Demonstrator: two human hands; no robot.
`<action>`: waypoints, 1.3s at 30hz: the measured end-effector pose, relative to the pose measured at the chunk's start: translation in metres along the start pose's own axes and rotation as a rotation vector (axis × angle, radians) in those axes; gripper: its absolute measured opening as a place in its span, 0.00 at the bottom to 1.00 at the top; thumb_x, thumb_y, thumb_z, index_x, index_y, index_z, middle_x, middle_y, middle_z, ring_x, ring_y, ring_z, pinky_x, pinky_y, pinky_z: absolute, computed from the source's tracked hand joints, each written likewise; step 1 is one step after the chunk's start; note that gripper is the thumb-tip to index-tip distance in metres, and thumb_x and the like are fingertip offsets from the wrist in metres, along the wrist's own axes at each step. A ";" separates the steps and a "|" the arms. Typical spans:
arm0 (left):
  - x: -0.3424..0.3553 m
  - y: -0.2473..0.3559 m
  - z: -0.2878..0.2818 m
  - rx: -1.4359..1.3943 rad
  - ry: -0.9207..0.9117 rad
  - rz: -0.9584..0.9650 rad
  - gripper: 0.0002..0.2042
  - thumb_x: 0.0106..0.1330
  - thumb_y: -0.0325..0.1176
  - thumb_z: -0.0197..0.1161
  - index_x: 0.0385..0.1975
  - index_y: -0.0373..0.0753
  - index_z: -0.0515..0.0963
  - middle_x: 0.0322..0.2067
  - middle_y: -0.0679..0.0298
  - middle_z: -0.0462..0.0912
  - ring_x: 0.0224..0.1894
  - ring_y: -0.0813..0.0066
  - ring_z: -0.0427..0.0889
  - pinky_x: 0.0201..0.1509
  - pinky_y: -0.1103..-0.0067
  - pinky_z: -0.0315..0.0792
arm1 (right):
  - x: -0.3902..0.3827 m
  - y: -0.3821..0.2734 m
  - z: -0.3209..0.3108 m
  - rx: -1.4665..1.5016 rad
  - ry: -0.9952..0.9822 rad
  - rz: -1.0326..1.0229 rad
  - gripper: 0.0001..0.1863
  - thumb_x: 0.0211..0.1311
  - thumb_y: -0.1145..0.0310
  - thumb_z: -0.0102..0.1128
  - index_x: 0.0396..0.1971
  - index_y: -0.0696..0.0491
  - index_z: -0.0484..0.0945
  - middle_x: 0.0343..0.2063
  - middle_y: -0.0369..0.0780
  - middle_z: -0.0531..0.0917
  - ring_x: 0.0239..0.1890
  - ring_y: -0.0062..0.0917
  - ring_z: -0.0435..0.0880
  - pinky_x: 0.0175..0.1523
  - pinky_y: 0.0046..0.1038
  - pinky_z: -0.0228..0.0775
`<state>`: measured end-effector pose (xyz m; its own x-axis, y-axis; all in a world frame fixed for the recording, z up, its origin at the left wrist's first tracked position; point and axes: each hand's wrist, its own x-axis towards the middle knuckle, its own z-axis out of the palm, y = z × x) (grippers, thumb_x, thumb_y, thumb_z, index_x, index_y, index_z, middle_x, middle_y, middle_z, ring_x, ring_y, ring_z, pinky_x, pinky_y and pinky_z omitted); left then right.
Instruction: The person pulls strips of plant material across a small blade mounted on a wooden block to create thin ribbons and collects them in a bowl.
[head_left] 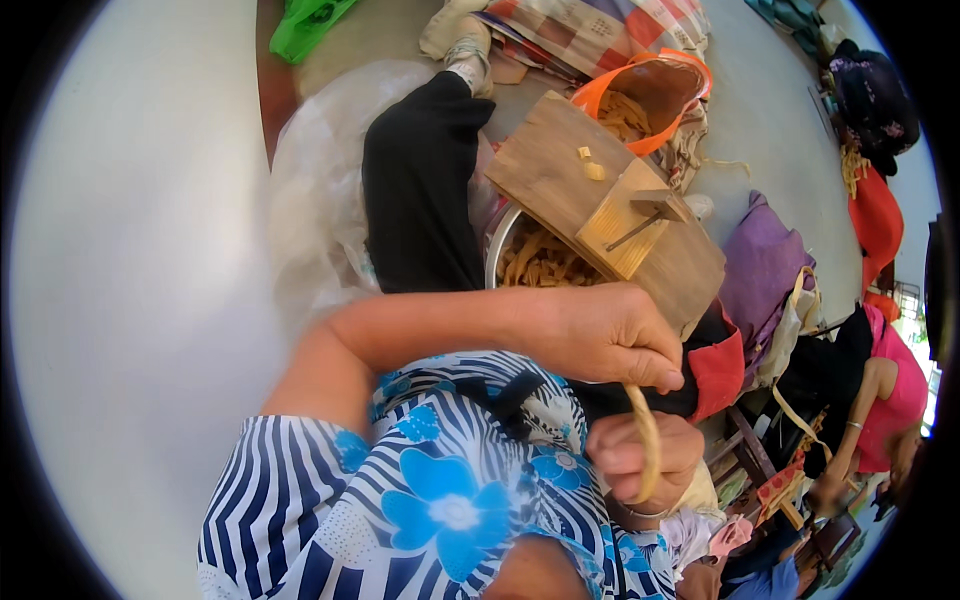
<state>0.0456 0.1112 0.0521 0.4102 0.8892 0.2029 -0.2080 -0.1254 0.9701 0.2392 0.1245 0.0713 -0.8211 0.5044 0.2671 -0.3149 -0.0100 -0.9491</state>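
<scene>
My left hand (630,335) is closed on the upper end of a curved, tan braided strip (645,430). My right hand (628,460) is below it, fingers curled at the strip's lower part, slightly blurred. Just beyond both, a wooden board (540,160) bears a lighter block (620,250) with a metal tool (648,205) and small yellow pieces (592,171). Under the board, a steel basin (495,250) holds many tan strips (535,262).
An orange bucket (680,75) of tan material stands behind the board. A translucent plastic sheet (315,190) lies left of my black-trousered leg (420,200). Cloth bags (755,270) lie rightward, where a person in pink (890,400) works nearby. A green bag (305,25) lies top left.
</scene>
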 end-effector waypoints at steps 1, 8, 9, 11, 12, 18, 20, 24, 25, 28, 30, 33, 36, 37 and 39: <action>0.001 -0.007 0.008 -0.077 0.068 0.023 0.12 0.68 0.36 0.54 0.35 0.32 0.78 0.23 0.62 0.78 0.28 0.81 0.75 0.34 0.80 0.71 | 0.003 0.001 0.000 0.095 0.136 0.017 0.19 0.61 0.58 0.61 0.28 0.62 0.79 0.12 0.36 0.73 0.15 0.18 0.71 0.21 0.23 0.63; 0.011 -0.080 0.032 -0.082 0.454 0.016 0.14 0.65 0.29 0.55 0.49 0.32 0.71 0.30 0.63 0.76 0.33 0.79 0.74 0.38 0.81 0.70 | 0.020 0.085 -0.035 -0.728 0.760 0.113 0.13 0.65 0.71 0.55 0.45 0.62 0.78 0.37 0.37 0.82 0.36 0.16 0.77 0.43 0.18 0.69; 0.009 -0.093 0.026 -0.255 0.418 -0.133 0.17 0.65 0.28 0.55 0.53 0.30 0.69 0.38 0.62 0.76 0.40 0.80 0.74 0.44 0.81 0.70 | 0.022 0.091 -0.038 -0.811 0.759 0.116 0.12 0.63 0.72 0.56 0.45 0.58 0.79 0.33 0.39 0.83 0.33 0.18 0.79 0.39 0.21 0.71; 0.007 -0.107 0.021 -0.390 0.412 -0.319 0.17 0.64 0.27 0.56 0.53 0.30 0.70 0.41 0.62 0.78 0.43 0.83 0.73 0.45 0.84 0.70 | 0.019 0.105 -0.048 -0.975 0.729 0.114 0.12 0.61 0.74 0.57 0.44 0.52 0.81 0.27 0.43 0.83 0.27 0.25 0.82 0.34 0.25 0.72; 0.006 -0.101 0.019 -0.410 0.420 -0.409 0.15 0.65 0.27 0.56 0.50 0.30 0.72 0.37 0.64 0.78 0.40 0.83 0.74 0.41 0.83 0.70 | 0.013 0.113 -0.051 -1.053 0.700 0.111 0.13 0.60 0.74 0.56 0.44 0.50 0.82 0.26 0.44 0.82 0.25 0.30 0.82 0.33 0.26 0.73; -0.003 -0.123 0.024 -0.098 0.506 -0.302 0.06 0.62 0.28 0.57 0.35 0.33 0.75 0.23 0.69 0.75 0.26 0.79 0.73 0.28 0.77 0.69 | 0.002 0.127 -0.060 -1.116 0.609 0.126 0.08 0.60 0.70 0.56 0.38 0.50 0.82 0.26 0.44 0.82 0.23 0.31 0.79 0.31 0.27 0.71; -0.006 -0.125 0.026 0.358 0.541 -0.197 0.05 0.60 0.27 0.58 0.33 0.35 0.76 0.24 0.67 0.76 0.26 0.73 0.75 0.28 0.75 0.70 | -0.008 0.130 -0.061 -0.993 0.561 0.267 0.08 0.62 0.67 0.56 0.36 0.51 0.82 0.25 0.42 0.82 0.23 0.28 0.79 0.31 0.26 0.70; -0.017 -0.121 0.024 0.995 0.473 -0.075 0.08 0.56 0.27 0.58 0.35 0.38 0.77 0.30 0.62 0.78 0.32 0.60 0.77 0.34 0.72 0.72 | -0.031 0.151 -0.063 -0.257 0.547 0.629 0.13 0.65 0.61 0.55 0.37 0.54 0.82 0.26 0.37 0.83 0.25 0.23 0.79 0.30 0.25 0.72; -0.020 -0.122 0.025 1.027 0.455 -0.049 0.09 0.55 0.28 0.58 0.36 0.38 0.78 0.32 0.61 0.79 0.34 0.57 0.77 0.35 0.71 0.73 | -0.030 0.151 -0.060 -0.045 0.529 0.707 0.14 0.66 0.60 0.54 0.38 0.55 0.81 0.27 0.36 0.83 0.26 0.22 0.80 0.30 0.25 0.72; -0.017 -0.134 0.025 0.952 0.539 0.105 0.12 0.56 0.30 0.59 0.40 0.38 0.77 0.32 0.62 0.79 0.34 0.57 0.77 0.37 0.70 0.73 | -0.023 0.144 -0.041 0.623 0.676 0.606 0.16 0.66 0.60 0.53 0.43 0.56 0.78 0.34 0.38 0.82 0.31 0.24 0.81 0.36 0.26 0.75; -0.014 -0.135 0.030 0.771 0.576 0.088 0.12 0.55 0.31 0.61 0.39 0.38 0.77 0.32 0.62 0.79 0.35 0.57 0.78 0.36 0.69 0.73 | -0.025 0.148 -0.047 0.622 0.629 0.551 0.15 0.66 0.63 0.53 0.46 0.56 0.76 0.37 0.39 0.81 0.37 0.24 0.81 0.41 0.27 0.74; -0.010 -0.114 0.028 0.745 0.512 -0.029 0.12 0.57 0.33 0.60 0.40 0.37 0.75 0.31 0.60 0.79 0.34 0.55 0.78 0.37 0.70 0.73 | -0.022 0.144 -0.049 0.477 0.616 0.570 0.11 0.65 0.69 0.53 0.44 0.57 0.77 0.42 0.40 0.79 0.44 0.24 0.78 0.48 0.26 0.71; 0.000 -0.105 0.025 0.769 0.476 -0.207 0.11 0.60 0.34 0.58 0.38 0.36 0.74 0.28 0.56 0.78 0.32 0.57 0.77 0.36 0.70 0.72 | -0.022 0.153 -0.054 -0.126 0.657 0.379 0.07 0.61 0.75 0.55 0.36 0.60 0.79 0.44 0.39 0.77 0.45 0.23 0.76 0.49 0.22 0.68; 0.004 -0.107 0.023 0.764 0.480 -0.268 0.10 0.60 0.34 0.58 0.37 0.35 0.74 0.26 0.55 0.77 0.31 0.57 0.77 0.36 0.70 0.71 | -0.018 0.151 -0.053 -0.389 0.661 0.265 0.06 0.59 0.77 0.56 0.34 0.60 0.80 0.44 0.39 0.76 0.45 0.22 0.75 0.48 0.20 0.67; 0.007 -0.113 0.016 0.583 0.549 -0.270 0.09 0.62 0.35 0.57 0.35 0.36 0.73 0.23 0.58 0.76 0.27 0.65 0.75 0.32 0.73 0.70 | -0.012 0.138 -0.047 -0.384 0.717 0.156 0.04 0.57 0.78 0.57 0.29 0.62 0.80 0.43 0.39 0.75 0.44 0.21 0.74 0.48 0.19 0.66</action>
<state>0.0861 0.1244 -0.0535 -0.1408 0.9900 0.0064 0.3886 0.0493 0.9201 0.2277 0.1576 -0.0711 -0.2982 0.9512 0.0793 0.0689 0.1043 -0.9922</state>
